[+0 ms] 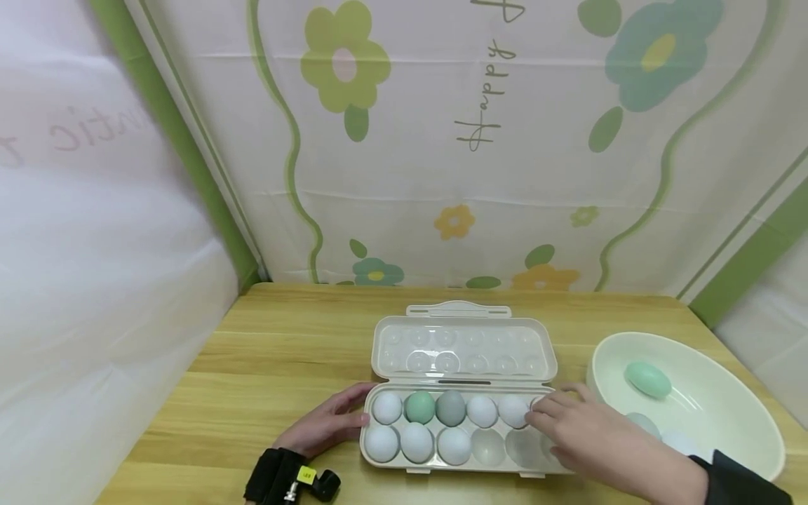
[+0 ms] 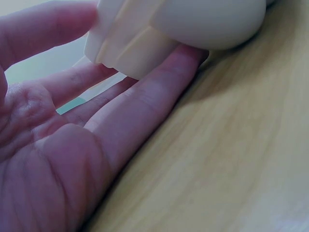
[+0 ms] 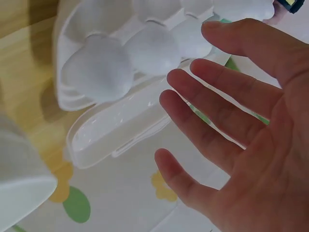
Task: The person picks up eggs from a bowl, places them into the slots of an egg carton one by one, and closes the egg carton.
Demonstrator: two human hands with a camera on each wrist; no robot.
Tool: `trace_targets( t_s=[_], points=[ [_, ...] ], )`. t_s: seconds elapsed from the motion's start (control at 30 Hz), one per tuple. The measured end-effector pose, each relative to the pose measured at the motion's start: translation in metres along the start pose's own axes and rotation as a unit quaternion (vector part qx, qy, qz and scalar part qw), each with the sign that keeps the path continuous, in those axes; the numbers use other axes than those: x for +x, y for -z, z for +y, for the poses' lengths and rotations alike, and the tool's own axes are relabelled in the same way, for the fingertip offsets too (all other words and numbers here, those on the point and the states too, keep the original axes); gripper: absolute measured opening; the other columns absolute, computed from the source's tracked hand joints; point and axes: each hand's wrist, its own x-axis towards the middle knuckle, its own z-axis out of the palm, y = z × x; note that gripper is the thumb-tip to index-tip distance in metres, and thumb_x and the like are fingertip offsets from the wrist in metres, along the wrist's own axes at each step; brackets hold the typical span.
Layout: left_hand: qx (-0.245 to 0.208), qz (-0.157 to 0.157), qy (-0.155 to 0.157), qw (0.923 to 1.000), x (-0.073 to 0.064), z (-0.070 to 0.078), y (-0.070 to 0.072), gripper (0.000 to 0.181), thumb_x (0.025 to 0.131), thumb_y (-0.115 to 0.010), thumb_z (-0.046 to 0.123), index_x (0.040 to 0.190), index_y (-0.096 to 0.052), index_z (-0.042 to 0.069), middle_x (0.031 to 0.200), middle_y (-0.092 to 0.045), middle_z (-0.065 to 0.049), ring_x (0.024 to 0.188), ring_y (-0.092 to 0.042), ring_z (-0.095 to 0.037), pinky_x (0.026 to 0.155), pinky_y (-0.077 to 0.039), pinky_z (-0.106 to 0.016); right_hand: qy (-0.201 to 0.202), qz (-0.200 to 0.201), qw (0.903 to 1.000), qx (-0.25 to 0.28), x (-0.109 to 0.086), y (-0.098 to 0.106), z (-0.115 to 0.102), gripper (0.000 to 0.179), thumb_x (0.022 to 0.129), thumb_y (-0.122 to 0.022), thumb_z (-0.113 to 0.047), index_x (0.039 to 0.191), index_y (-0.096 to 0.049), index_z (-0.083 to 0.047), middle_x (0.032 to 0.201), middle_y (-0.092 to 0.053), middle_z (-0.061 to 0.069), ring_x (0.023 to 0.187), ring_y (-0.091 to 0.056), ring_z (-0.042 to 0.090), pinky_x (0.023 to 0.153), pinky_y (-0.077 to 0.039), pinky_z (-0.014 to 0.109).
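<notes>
Left hand [image 1: 320, 426] spread, touching carton [image 1: 489, 449]; right hand [image 1: 596, 431] spread by its right end, near bowl [image 1: 726, 400].

In the head view, the word "Happy" [image 1: 482, 95] runs sideways up the flowered fabric wall [image 1: 391, 182] in thin script, its capital H lowest. Above it, more of the same script is cut off by the top edge. The left fabric wall [image 1: 126, 266] bears faint reddish lettering [image 1: 88, 132], apparently mirrored, of which "ntic" seems readable. A small yellow label [image 1: 306, 475] beside the black wristband [image 1: 274, 473] carries dark characters too small to read
</notes>
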Motion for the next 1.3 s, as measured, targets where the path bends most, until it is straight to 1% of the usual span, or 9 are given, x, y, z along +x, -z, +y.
trace_targets(
  t_s=[0.3,0.5,0.57,0.7,0.8,0.93,1.0,1.17,1.3],
  points=[
    [0.001,-0.002,-0.002,1.0000,0.000,-0.001,0.001,0.051,0.095,-0.047,0.012,0.142,-0.029,0.008,0.151,-0.012,-0.025,0.126,-0.036,-0.032,0.094,-0.046,-0.045,-0.041,-0.005,0.9987,-0.031,-0.015,0.006,0.020,0.038,0.053,-0.077,-0.021,0.087,-0.063,-0.012,0.077,-0.063,-0.002,0.077,-0.056,0.018,0.071,-0.045,0.042],
    [0.002,0.001,-0.001,1.0000,-0.001,-0.001,0.001,0.051,0.095,-0.048,0.013,0.142,-0.029,0.008,0.151,-0.012,-0.025,0.125,-0.037,-0.031,0.095,-0.046,-0.045,-0.080,-0.002,0.9947,-0.065,-0.022,0.007,0.033,0.019,0.060,-0.064,-0.010,0.078,-0.059,-0.012,0.073,-0.061,-0.001,0.074,-0.058,0.019,0.065,-0.048,0.040],
    [0.002,0.002,0.000,1.0000,-0.001,-0.001,0.001,0.051,0.095,-0.048,0.013,0.142,-0.029,0.008,0.151,-0.012,-0.025,0.125,-0.036,-0.031,0.094,-0.046,-0.045,-0.098,-0.017,0.9929,-0.066,-0.024,0.007,0.037,0.019,0.060,-0.064,-0.009,0.079,-0.059,-0.012,0.074,-0.062,-0.001,0.072,-0.058,0.020,0.065,-0.048,0.040],
    [0.001,0.004,0.001,1.0000,0.000,-0.001,0.001,0.050,0.095,-0.048,0.013,0.142,-0.029,0.008,0.151,-0.012,-0.025,0.126,-0.036,-0.031,0.095,-0.046,-0.045,-0.136,-0.058,0.9875,-0.055,-0.028,0.009,0.043,0.027,0.060,-0.072,-0.014,0.085,-0.063,-0.011,0.076,-0.065,0.002,0.070,-0.059,0.023,0.065,-0.049,0.042],
    [0.001,0.005,0.002,1.0000,0.000,-0.002,0.001,0.050,0.095,-0.047,0.013,0.142,-0.029,0.008,0.151,-0.012,-0.025,0.126,-0.036,-0.031,0.095,-0.046,-0.045,-0.155,-0.090,0.9822,-0.055,-0.031,0.010,0.048,0.029,0.060,-0.076,-0.018,0.086,-0.063,-0.011,0.075,-0.064,0.001,0.070,-0.060,0.023,0.065,-0.050,0.043],
    [0.002,0.006,0.003,1.0000,0.000,-0.002,0.001,0.050,0.095,-0.048,0.014,0.142,-0.029,0.008,0.151,-0.012,-0.025,0.126,-0.036,-0.031,0.095,-0.045,-0.045,-0.183,-0.138,0.9730,-0.029,-0.035,0.010,0.058,0.033,0.061,-0.079,-0.025,0.088,-0.065,-0.012,0.078,-0.065,0.001,0.071,-0.060,0.023,0.064,-0.050,0.045],
    [0.002,0.007,0.004,1.0000,0.000,-0.001,0.001,0.051,0.095,-0.048,0.014,0.142,-0.029,0.008,0.151,-0.012,-0.025,0.126,-0.036,-0.032,0.095,-0.045,-0.045,-0.191,-0.148,0.9702,-0.020,-0.037,0.010,0.063,0.032,0.062,-0.080,-0.025,0.088,-0.065,-0.013,0.078,-0.064,0.001,0.069,-0.060,0.023,0.060,-0.050,0.044],
    [0.005,0.009,0.006,0.9999,-0.001,-0.001,0.001,0.051,0.095,-0.048,0.014,0.142,-0.029,0.008,0.151,-0.011,-0.025,0.126,-0.035,-0.032,0.095,-0.045,-0.045,-0.197,-0.146,0.9691,-0.026,-0.046,0.006,0.078,0.029,0.062,-0.080,-0.020,0.084,-0.063,-0.012,0.074,-0.062,0.002,0.064,-0.058,0.023,0.052,-0.048,0.041],
    [0.006,0.010,0.008,0.9999,-0.001,-0.001,0.000,0.052,0.095,-0.048,0.015,0.142,-0.028,0.008,0.151,-0.011,-0.026,0.126,-0.035,-0.032,0.096,-0.045,-0.045,-0.227,-0.176,0.9578,-0.003,-0.057,-0.002,0.094,0.029,0.063,-0.078,-0.018,0.087,-0.065,-0.010,0.079,-0.065,0.005,0.068,-0.060,0.026,0.053,-0.048,0.045]
  ],
)
